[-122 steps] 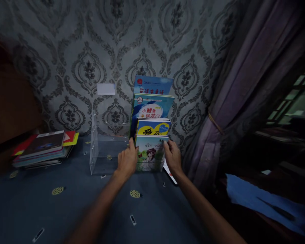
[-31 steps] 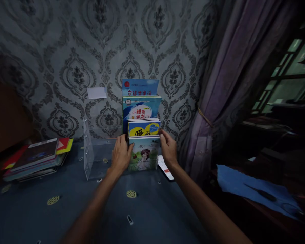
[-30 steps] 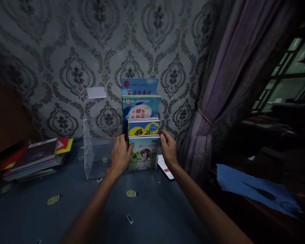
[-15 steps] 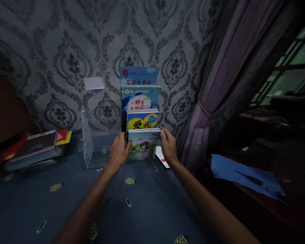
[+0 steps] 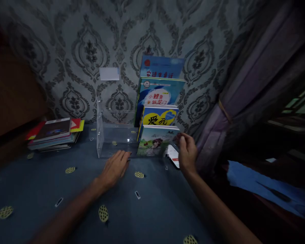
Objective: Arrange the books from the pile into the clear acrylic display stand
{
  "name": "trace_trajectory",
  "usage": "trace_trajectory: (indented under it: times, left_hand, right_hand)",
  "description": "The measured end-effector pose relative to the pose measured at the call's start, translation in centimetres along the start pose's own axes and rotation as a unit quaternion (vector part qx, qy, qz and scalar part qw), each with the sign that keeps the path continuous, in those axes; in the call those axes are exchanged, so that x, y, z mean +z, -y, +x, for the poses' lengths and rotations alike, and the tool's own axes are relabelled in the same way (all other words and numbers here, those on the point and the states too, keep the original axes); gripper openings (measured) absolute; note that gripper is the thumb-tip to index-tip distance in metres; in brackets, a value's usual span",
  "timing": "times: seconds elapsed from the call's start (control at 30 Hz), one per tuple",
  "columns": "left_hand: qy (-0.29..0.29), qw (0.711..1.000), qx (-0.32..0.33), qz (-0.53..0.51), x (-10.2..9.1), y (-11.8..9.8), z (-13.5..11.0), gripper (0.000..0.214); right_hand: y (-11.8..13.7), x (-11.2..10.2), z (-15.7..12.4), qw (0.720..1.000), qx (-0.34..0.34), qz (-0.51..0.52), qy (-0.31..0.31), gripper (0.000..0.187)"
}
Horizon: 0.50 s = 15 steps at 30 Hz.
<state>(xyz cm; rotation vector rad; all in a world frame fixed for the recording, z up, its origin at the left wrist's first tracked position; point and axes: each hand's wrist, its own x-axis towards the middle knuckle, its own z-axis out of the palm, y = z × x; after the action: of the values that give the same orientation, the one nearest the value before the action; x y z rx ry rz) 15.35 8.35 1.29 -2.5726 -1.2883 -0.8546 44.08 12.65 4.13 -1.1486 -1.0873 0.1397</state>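
L hand (image 5: 116, 166) nr clear rack (image 5: 99, 135); R hand (image 5: 188, 152) by bks (image 5: 154, 144).

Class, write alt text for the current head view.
Books stand in stepped rows in a clear rack, a person's right hand close to the front book. The left hand is in front of the rack; a phone lies beside its right end, a stack of books farther left.

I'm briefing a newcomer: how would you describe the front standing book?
By the patterned wall, on the blue table, stands a clear rack. Books step up at its right end; the front book is lowest, its green cover showing a drawn figure.
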Motion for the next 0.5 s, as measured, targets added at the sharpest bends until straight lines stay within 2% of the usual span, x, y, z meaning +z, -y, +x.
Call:
trace_trajectory:
  times: [0.07,0.1,0.23,0.33,0.43,0.5]
  left_hand:
    - [0.025,1.000,0.018,0.002,-0.5,1.7,-3.3,0.022]
    - [0.031,0.999,0.023,0.000,-0.8,2.7,-4.9,0.023]
    - [0.010,1.000,-0.026,0.008,-2.0,6.9,-9.2,0.026]
    - [-0.024,0.995,-0.089,0.035,-3.2,9.4,-10.1,0.025]
    - [-0.038,0.985,-0.146,0.084,-5.2,11.2,-9.9,0.023]
    - [-0.049,0.977,-0.157,0.139,-6.7,12.5,-9.4,0.023]
  right_hand:
    - [0.0,-0.5,-1.6,0.999,0.001,-0.039,-0.022,0.039]
    - [0.2,-0.6,-2.6,0.998,-0.003,-0.057,-0.008,0.041]
    - [1.8,0.7,-6.8,0.982,-0.012,-0.060,0.176,0.051]
    - [3.8,3.5,-9.9,0.950,-0.013,-0.046,0.308,0.052]
    - [5.7,6.3,-12.8,0.914,-0.047,-0.028,0.402,0.051]
    - [6.4,7.4,-14.7,0.886,-0.086,-0.029,0.454,0.050]
